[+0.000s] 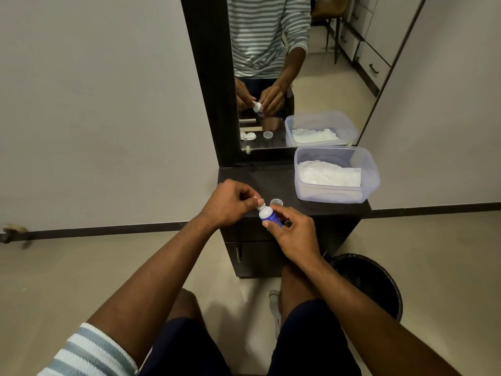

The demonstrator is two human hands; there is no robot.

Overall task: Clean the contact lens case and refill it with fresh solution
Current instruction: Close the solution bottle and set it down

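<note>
Between the two hands, over the near edge of a dark cabinet [271, 183], a small solution bottle [267, 214] is held tilted, its white neck pointing up and left. The right hand [294, 234] is wrapped around the blue-labelled body, fingers closed on it. The left hand [230, 203] pinches its fingertips together at the bottle's tip; whether they grip a cap or the bare nozzle cannot be told.

The bottle looks light, thin-walled plastic that would give under a squeeze, so a hold low on the body with only gentle pressure seems wise; a hard grip could squirt fluid early. The label may be slick if wet.

Just beyond the bottle's neck, a small clear cap [276, 202] sits open side up on the cabinet top. The lens case is hidden behind the left hand in the direct view and shows only as a reflection in the mirror [325, 77], lying on the top. It too should be light, rigid and easily tipped.

Farther right of the grip stands a clear tub [336, 195] holding white tissue [329, 173]. Below the right forearm, a dark bin [376, 283] sits on the floor.
</note>
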